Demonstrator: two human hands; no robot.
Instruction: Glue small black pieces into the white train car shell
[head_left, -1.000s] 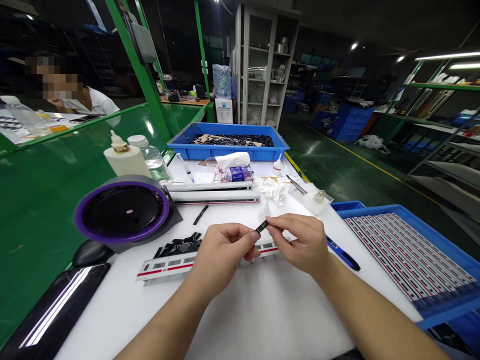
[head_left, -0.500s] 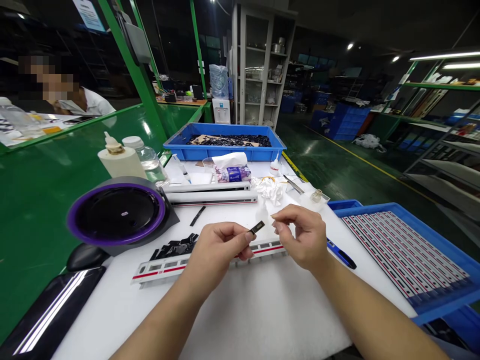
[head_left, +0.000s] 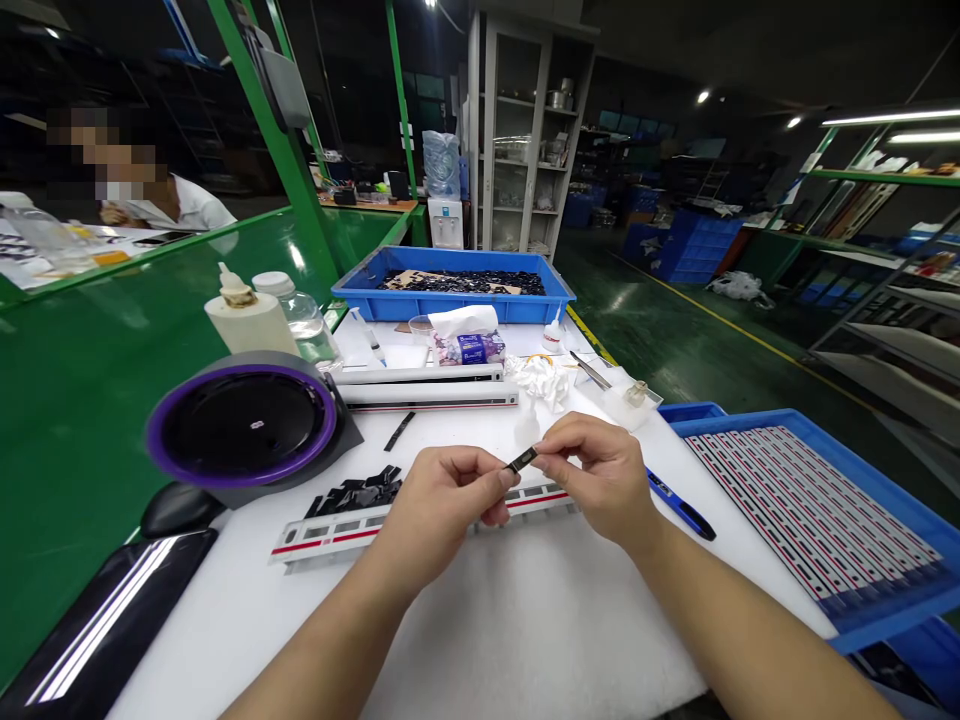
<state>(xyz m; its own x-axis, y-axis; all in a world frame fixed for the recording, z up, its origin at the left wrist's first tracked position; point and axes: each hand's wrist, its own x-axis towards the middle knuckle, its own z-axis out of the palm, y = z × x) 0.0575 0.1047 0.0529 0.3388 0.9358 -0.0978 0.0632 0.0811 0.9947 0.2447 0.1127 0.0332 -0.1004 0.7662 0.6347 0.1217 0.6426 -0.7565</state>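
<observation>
A small black strip piece [head_left: 523,459] spans the gap between my two hands. My left hand [head_left: 450,500] pinches its near left end, while the thumb and fingers of my right hand [head_left: 596,475] close on the other end. Below them on the white table lies a model train car side [head_left: 337,536], white with a red stripe and window openings; my hands hide part of it. Loose black pieces [head_left: 360,492] are heaped behind its left end, and a single black strip [head_left: 400,431] lies farther back.
A round purple-rimmed device [head_left: 244,425] stands at left, near glue and liquid bottles [head_left: 296,315]. Two finished-looking train bodies [head_left: 435,397], tissues [head_left: 469,345] and a blue bin [head_left: 457,303] are behind. At right are a blue knife [head_left: 679,503] and a tray [head_left: 885,495] of striped panels.
My right hand has moved left and now grips the free end of the black strip piece. My left hand keeps its pinch. The view has shifted slightly.
</observation>
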